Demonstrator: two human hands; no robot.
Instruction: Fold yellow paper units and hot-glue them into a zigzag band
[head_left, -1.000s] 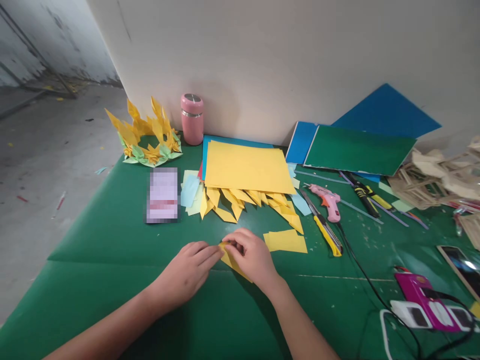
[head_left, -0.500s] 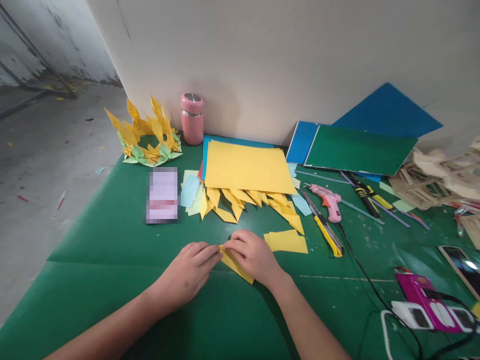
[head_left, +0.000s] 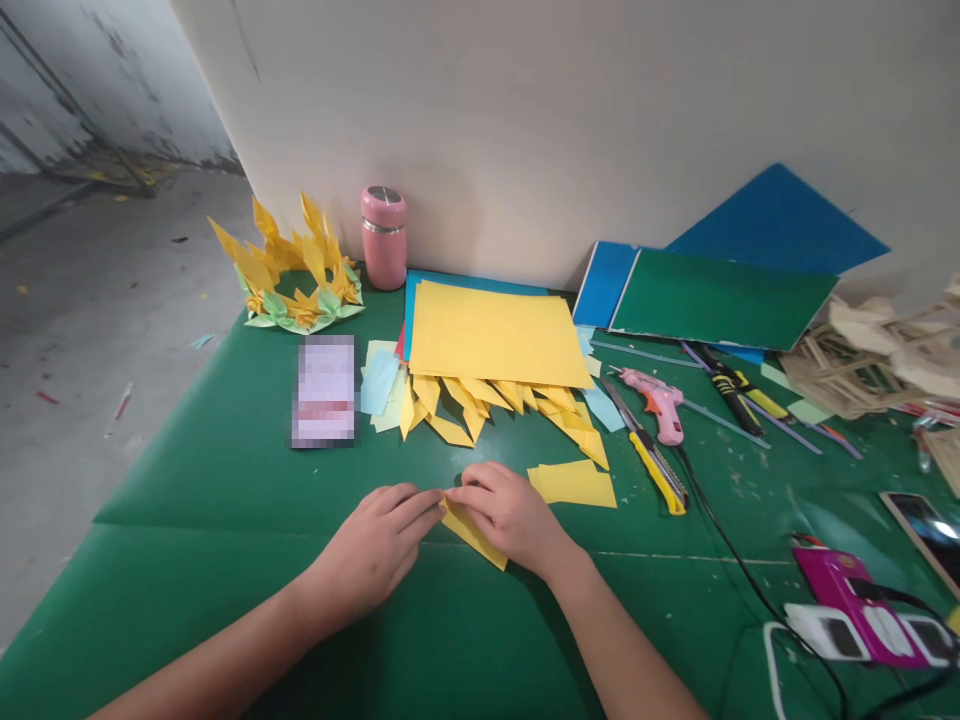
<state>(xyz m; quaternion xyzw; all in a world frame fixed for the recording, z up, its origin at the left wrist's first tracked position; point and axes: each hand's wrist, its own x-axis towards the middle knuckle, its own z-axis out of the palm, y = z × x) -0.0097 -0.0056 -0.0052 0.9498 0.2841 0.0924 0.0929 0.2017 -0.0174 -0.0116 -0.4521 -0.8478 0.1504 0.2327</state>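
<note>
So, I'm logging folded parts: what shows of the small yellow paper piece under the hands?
The small folded yellow paper piece is a narrow, pointed strip of thin matte paper, lying flat and slanted on the green table cover. The right hand covers its upper part; the left hand meets it at the upper-left tip, where both pinch it. Its lower-right end lies bare. Folds are mostly hidden.

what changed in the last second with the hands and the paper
The right hand slid slightly right, baring more of the folded paper. The left hand stayed put; both hands' fingertips stay on its left tip. Nothing else moved.
</note>
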